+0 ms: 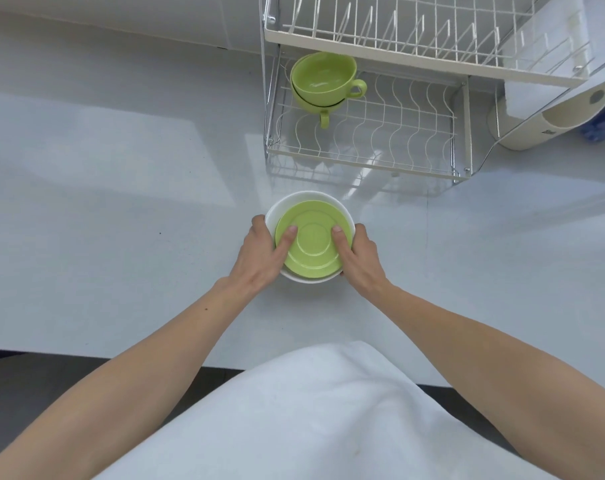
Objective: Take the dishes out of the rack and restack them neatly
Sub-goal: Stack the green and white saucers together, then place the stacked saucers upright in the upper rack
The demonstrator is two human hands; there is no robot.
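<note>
The left hand point(259, 254) grips the left wall of a white bowl point(308, 196), with its fingers point(258, 220) curled round the outside and its thumb laid straight over the rim. The right hand point(361, 259) grips the opposite wall in the same way, thumb pointing forward. Both thumb tips press on a green saucer point(311, 249) that lies between them inside the bowl, tilted slightly toward the person. A second green edge shows under its left side, which may be another saucer. Whether the bowl rests on the white counter point(121, 202) or is held just above it cannot be told. Beyond the fingertips and a little to the right stands a two-tier wire rack point(363, 165). On its lower tier, at the back left corner, two green cups point(323, 77) sit nested one in the other. The upper cup's handle points right and the lower one's points back toward the hands. Well off to the right of the right hand, beside the rack, a paper roll point(571, 110) lies on the counter. Behind the wrists, the bare forearms run back to a white shirt point(311, 410) at the counter's near edge.
</note>
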